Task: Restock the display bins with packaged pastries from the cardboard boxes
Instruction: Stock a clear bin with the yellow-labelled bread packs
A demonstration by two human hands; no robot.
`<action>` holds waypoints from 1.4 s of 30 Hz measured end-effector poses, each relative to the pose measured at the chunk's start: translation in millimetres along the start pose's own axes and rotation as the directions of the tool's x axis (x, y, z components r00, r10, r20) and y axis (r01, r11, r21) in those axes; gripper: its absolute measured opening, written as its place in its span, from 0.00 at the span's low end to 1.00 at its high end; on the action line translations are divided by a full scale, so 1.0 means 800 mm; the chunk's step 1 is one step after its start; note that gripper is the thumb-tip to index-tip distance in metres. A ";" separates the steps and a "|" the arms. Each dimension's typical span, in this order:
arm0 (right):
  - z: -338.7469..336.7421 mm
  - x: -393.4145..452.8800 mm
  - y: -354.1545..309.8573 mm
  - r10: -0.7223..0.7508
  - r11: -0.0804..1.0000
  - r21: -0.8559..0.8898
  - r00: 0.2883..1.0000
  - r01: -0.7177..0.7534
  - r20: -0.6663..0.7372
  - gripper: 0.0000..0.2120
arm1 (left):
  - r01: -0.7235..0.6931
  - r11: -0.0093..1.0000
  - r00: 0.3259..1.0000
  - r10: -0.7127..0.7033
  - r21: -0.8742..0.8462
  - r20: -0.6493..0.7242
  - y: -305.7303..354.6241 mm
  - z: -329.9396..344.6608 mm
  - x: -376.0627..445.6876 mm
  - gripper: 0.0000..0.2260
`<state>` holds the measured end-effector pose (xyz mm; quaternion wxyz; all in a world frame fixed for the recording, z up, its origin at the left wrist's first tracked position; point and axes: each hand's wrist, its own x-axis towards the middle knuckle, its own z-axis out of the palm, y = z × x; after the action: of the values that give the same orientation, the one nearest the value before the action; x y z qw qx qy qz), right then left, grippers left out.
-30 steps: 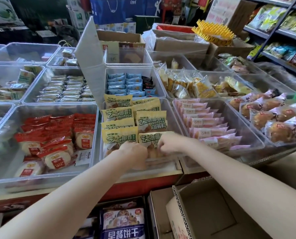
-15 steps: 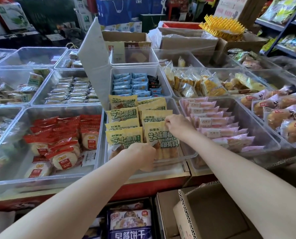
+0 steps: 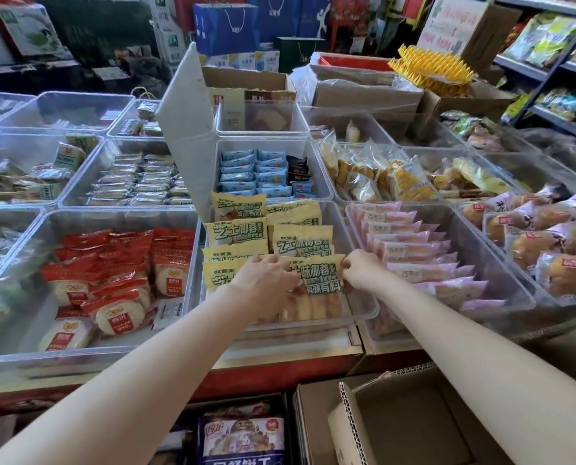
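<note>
Both hands are on one yellow pastry packet [image 3: 316, 280], the frontmost of the right-hand column in the middle clear bin [image 3: 363, 307], just below the centre of the frame. The left hand [image 3: 266, 280] has its fingers curled over the packet's left edge; the right hand [image 3: 358, 268] pinches its upper right corner. The packet lies tilted against the yellow packets behind it, label up, with the pastry showing through the clear lower end near the bin's front wall.

The step in hand looks like seating and squaring this packet in its row rather than fetching a new one. The bin holds two overlapping columns of yellow packets [image 3: 243, 233] running toward the top of the frame, and the front looks nearly full.

To the left lies a bin of red-wrapped round cakes [image 3: 112, 280]; to the right, a bin of pink packets [image 3: 410, 250]. At the lower right of the frame an open cardboard box [image 3: 407, 427] shows a bare interior; beside it, at bottom centre, a printed carton [image 3: 243, 437] holds other goods.

Next, the hands would likely let go once the packet sits flush, then reach down for more stock, probably from a box other than the bare one.
</note>
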<state>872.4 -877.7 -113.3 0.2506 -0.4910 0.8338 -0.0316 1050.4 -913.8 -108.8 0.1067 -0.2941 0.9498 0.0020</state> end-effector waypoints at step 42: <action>-0.044 0.110 -0.168 -0.455 0.883 -0.124 0.890 0.452 -0.001 0.13 | 0.289 0.939 0.944 -0.312 -0.185 -0.110 -0.189 -0.010 0.060 0.13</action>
<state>930.1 -1027.4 -76.6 0.1936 -0.6859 0.7000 -0.0461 1094.6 -1066.0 -102.2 0.0151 -0.4432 0.8952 0.0447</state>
